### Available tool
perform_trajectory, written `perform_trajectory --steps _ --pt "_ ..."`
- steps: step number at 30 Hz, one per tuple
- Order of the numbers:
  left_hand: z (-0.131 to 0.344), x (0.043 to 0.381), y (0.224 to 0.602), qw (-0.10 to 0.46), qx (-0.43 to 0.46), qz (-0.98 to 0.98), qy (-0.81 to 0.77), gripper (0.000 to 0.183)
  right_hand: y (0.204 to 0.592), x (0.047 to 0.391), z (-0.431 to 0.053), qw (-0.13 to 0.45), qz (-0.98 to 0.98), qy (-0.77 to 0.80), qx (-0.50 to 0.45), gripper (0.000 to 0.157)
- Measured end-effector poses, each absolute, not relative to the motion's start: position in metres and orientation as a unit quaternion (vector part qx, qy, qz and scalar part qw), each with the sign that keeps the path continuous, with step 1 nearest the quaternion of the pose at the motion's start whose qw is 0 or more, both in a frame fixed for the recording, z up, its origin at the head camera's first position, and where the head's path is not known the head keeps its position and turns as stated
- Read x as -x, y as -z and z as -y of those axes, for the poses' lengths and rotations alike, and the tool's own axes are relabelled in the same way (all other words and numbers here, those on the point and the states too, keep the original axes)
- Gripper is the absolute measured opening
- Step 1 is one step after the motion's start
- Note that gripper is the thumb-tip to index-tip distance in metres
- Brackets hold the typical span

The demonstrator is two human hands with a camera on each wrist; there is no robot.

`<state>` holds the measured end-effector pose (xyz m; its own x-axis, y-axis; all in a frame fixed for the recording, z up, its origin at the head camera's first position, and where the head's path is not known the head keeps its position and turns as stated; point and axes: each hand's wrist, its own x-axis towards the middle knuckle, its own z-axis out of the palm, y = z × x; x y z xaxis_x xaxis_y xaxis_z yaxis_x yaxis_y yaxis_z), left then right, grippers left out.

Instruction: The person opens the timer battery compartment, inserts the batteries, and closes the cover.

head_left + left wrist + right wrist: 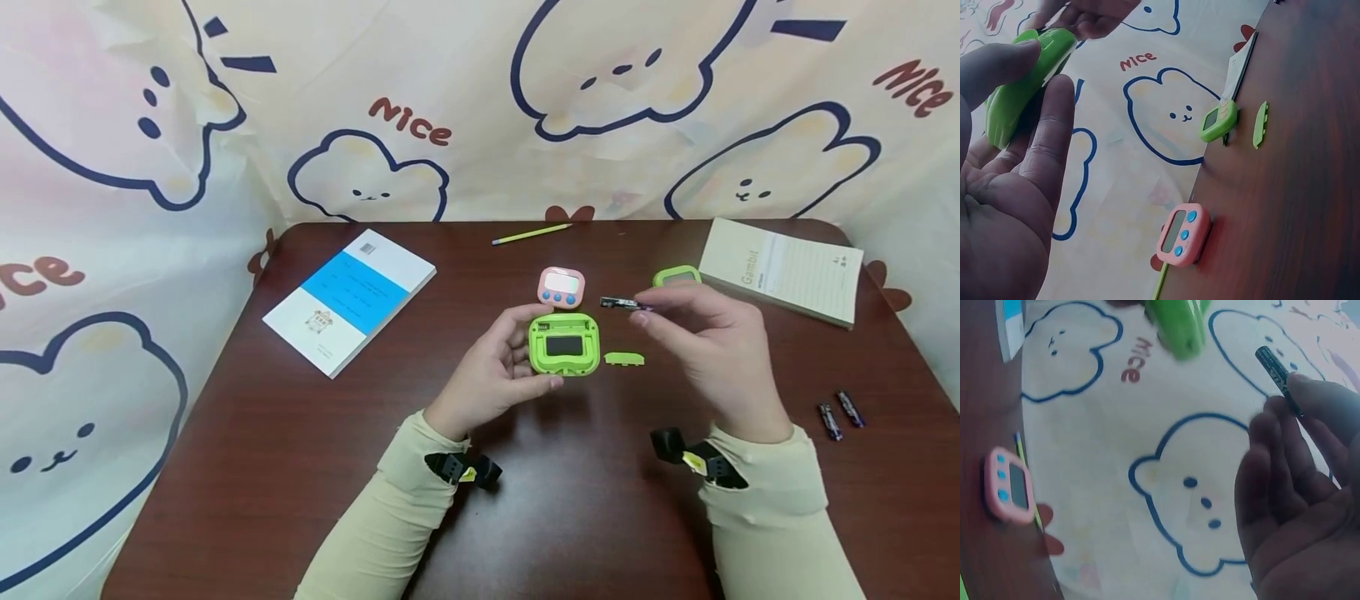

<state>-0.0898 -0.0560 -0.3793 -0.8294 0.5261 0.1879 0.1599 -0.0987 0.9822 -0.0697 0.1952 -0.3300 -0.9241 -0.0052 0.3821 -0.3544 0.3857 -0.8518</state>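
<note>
Toward the left of the dark table point(300, 467), a book point(348, 302) with a white and blue cover lies flat and angled. Next comes the left hand point(487, 371), gripping a green timer point(564, 340) between its thumb at the lower edge and its fingers behind and above, so the timer is held up off the table with its back, slot and dark panel facing the person. Its plastic shell looks light, stiff and rather smooth; the rounded rim seems the best place to hold it, leaving the slot uncovered, and the thin inner parts probably deserve gentle pressure. Behind it lie a yellow-green pencil point(532, 234) and, nearer, a pink timer point(561, 287) with blue buttons.

Just right of the held timer, a small green cover point(625, 359) lies on the table; it looks thin, with little tabs that might snap if bent. Above that, the right hand point(720, 350) pinches a dark battery point(617, 303) by one end between thumb and fingertips. The battery should be rigid, small and apt to roll or slip. Beyond sits another green timer point(677, 273), near a pale notebook point(795, 271). Farthest right, two loose batteries point(829, 422) lie side by side.
</note>
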Motion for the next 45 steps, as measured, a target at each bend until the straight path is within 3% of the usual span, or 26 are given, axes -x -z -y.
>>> perform_trajectory --steps 9,13,17,25,31,38,45 --pt "0.056 0.089 0.38 0.138 -0.263 -0.664 -0.686 0.077 0.343 0.075 -0.174 0.115 0.817 -0.537 -0.177 0.019" --pt "0.056 0.089 0.379 0.141 -0.263 -0.667 -0.683 0.076 0.348 0.078 -0.173 0.113 0.807 -0.549 -0.187 0.026" --pt "0.056 0.089 0.379 0.141 -0.259 -0.669 -0.683 0.076 0.351 0.081 -0.176 0.103 0.805 -0.559 -0.172 0.028" --pt "0.056 0.088 0.378 0.141 -0.257 -0.675 -0.678 0.078 0.356 0.082 -0.182 0.01 0.796 -0.596 -0.111 0.023" --pt "0.056 0.088 0.378 0.14 -0.263 -0.676 -0.674 0.077 0.36 0.085 -0.181 -0.017 0.788 -0.608 -0.101 0.023" --pt "0.056 0.088 0.38 0.14 -0.272 -0.68 -0.666 0.073 0.365 0.087 -0.178 -0.079 0.686 -0.72 -0.073 0.01" --pt "0.053 0.088 0.382 0.137 -0.276 -0.686 -0.66 0.073 0.364 0.086 -0.167 -0.022 0.744 -0.666 -0.049 0.005"
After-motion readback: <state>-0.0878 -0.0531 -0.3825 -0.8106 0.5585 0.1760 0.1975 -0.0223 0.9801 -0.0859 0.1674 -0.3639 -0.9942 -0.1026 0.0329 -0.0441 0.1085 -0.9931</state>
